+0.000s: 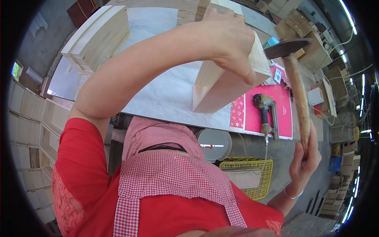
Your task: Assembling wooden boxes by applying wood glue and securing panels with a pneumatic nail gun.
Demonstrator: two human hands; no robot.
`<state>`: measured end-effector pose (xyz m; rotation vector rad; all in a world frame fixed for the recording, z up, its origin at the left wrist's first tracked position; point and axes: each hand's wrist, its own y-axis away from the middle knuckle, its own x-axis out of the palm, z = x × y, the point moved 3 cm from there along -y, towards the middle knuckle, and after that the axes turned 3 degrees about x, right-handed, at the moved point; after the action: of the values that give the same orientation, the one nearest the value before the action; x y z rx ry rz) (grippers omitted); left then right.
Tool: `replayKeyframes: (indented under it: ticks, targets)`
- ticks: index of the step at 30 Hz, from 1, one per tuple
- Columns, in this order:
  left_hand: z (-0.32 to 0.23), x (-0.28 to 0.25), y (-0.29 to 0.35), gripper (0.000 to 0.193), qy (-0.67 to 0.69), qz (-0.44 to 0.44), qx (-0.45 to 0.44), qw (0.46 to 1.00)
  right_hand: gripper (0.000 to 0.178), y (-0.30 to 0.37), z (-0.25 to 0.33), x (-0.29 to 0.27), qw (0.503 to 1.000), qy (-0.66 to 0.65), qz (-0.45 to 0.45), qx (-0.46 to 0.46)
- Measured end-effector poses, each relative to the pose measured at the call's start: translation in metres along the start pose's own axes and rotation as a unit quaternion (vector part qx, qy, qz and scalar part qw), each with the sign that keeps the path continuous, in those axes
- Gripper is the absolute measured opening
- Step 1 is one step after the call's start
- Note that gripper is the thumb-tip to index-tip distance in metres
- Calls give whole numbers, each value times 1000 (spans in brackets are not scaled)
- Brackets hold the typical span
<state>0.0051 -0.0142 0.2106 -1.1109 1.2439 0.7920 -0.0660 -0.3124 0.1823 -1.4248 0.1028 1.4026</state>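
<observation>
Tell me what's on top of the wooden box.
The left hand lies over the top of the wooden box. The wood directly beneath that hand is covered and cannot be seen.

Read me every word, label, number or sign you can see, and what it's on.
Nothing can be read reliably.
Pink mat: small pale print, too small to read.
Blue-and-white item on the mat: marks too small to make out.
Hammer: no lettering visible.
Box: none on the sides that show.
</observation>
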Motion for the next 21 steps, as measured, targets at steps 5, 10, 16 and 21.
replayKeyframes:
  ticks: [5, 10, 16, 21]
  targets:
    - [-1, -1, -1, 80, 0, -1, 0, 1000, 49, 2, 1, 0, 998, 24, 61, 22]
    - [-1, 0, -3, 68, -27, -6, -11, 1000, 48, 7, -8, -4, 999, 25, 22, 39]
    - [-2, -2, -1, 68, -21, 5, -11, 1000, 45, 8, -3, 3, 998, 11, 51, 21]
    - [-2, -2, -2, 68, -17, 6, -8, 1000, 44, 13, -4, -1, 999, -14, -2, 35]
